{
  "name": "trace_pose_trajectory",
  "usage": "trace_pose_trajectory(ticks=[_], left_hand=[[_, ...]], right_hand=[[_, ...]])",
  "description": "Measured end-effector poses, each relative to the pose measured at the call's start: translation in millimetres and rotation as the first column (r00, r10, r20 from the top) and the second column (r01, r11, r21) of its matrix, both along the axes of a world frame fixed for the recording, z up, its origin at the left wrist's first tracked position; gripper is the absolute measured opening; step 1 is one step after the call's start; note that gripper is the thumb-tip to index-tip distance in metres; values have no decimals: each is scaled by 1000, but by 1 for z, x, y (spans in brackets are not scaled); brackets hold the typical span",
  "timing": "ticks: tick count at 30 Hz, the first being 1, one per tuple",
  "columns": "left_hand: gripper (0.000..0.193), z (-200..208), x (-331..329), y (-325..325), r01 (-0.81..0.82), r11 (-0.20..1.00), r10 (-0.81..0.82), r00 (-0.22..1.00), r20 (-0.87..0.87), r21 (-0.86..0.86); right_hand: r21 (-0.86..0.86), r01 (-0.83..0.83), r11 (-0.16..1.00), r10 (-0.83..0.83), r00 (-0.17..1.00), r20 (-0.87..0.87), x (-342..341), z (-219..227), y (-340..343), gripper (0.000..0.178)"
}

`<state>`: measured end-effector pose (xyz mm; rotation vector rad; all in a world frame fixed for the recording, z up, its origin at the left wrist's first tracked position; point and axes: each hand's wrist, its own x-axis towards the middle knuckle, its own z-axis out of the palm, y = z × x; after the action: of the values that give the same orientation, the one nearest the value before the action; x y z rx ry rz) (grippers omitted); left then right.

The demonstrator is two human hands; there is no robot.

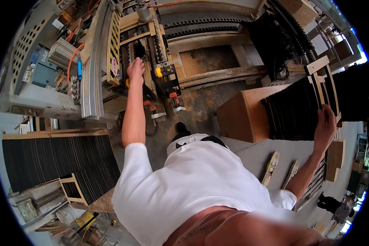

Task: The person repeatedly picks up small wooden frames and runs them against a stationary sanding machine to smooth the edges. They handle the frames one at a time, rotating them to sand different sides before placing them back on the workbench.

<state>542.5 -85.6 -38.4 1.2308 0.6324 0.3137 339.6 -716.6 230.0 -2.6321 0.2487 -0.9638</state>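
Observation:
My left hand (136,70) is stretched forward over the woodworking machine (151,53), next to its dark metal rails. Its fingers are curled together, and whatever they grip, if anything, is hidden beneath them. A yellow round knob (158,72) sits just to its right on the machine. Out to the right, my right hand (327,125) has its fingers closed on the near end of a light wooden frame (319,78) made of narrow slats. This frame lies on top of a stack of black panels (293,110), beside a brown wooden box (240,117).
A yellow-and-black striped guard (114,41) runs along the machine's left side. More black panels (57,158) stand at the left, with a small wooden frame (73,189) against them. Sawdust covers the floor (201,102) ahead. Another person (340,209) is at the far right.

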Motion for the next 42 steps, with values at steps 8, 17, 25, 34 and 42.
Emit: trace_pose_trajectory(ticks=[8, 17, 25, 34, 42], left_hand=[[79, -22, 140, 47, -42, 943, 47, 999, 8, -331], [36, -48, 168, 63, -163, 814, 224, 974, 43, -558], [30, -39, -48, -14, -52, 817, 80, 997, 24, -575], [31, 11, -235, -72, -240, 849, 237, 969, -66, -470], [31, -6, -282, -110, -491, 738, 486, 863, -140, -463]], right_hand=[[78, -395, 916, 398, 917, -25, 65, -13, 121, 25], [-6, -741, 671, 734, 666, -133, 189, -74, 277, 21], [-80, -956, 283, 947, 292, -134, 311, -180, 435, 21], [-189, -972, 138, 943, 187, -274, 373, -243, 547, 31], [-383, -911, 154, 901, 288, -324, 426, -244, 572, 34]])
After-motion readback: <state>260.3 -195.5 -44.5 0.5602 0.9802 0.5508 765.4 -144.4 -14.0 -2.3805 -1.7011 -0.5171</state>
